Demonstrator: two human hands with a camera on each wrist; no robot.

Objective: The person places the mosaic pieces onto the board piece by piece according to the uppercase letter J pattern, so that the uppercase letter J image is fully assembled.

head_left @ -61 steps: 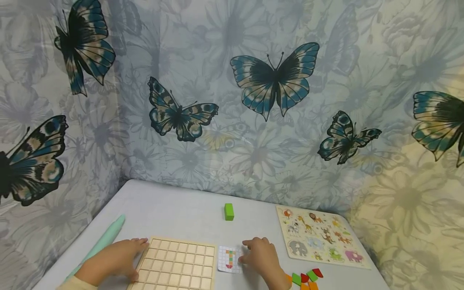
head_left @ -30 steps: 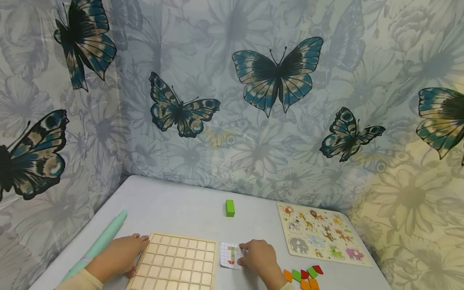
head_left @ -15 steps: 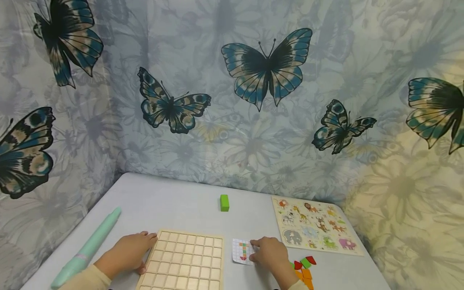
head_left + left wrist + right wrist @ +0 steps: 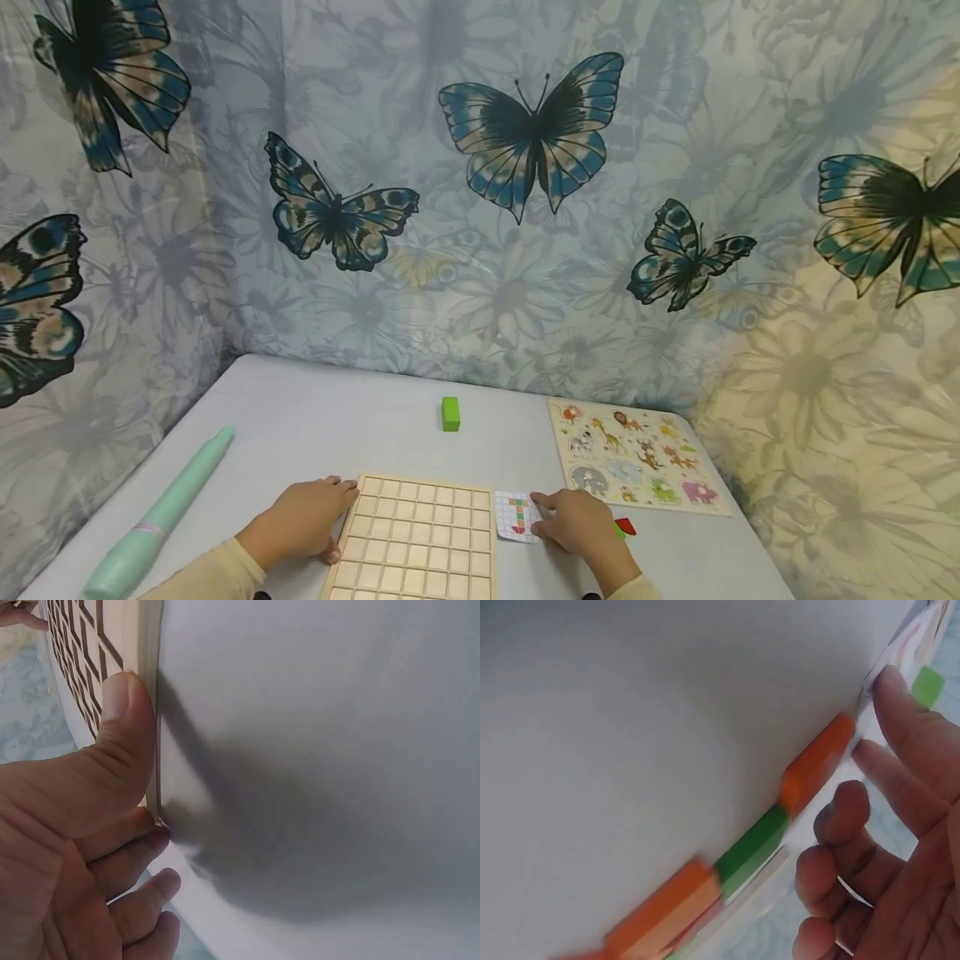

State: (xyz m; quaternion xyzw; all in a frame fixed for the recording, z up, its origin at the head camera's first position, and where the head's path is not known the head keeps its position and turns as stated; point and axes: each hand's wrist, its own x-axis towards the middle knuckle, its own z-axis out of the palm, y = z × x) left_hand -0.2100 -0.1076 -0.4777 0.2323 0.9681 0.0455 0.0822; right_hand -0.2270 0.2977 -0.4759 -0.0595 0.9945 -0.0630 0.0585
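My left hand [image 4: 307, 517] grips the left edge of a pale wooden grid board [image 4: 416, 533], whose cells hold nothing. In the left wrist view, the thumb lies against the board's frame and the other fingers bend at its far corner. Right beside the board's right edge lies a small pattern card [image 4: 513, 517], printed with a grid and coloured squares. My right hand [image 4: 581, 525] pinches the card's right side between thumb and index finger. Orange [image 4: 817, 761] and green tiles [image 4: 754, 847] lie near that hand; in the head view it mostly hides them, with a red tile [image 4: 626, 526] showing.
A mint-green tapered object [image 4: 161, 517] lies along the table's left side. A green block [image 4: 450, 414] stands toward the back. An animal puzzle board [image 4: 637, 454] lies at the right rear. Butterfly-printed cloth [image 4: 510, 317] walls the white table [image 4: 322, 417] at back and sides.
The grid board and the card have slid rightward across the table with my hands on them, and the gap between them has narrowed. The head view has turned slightly right and down.
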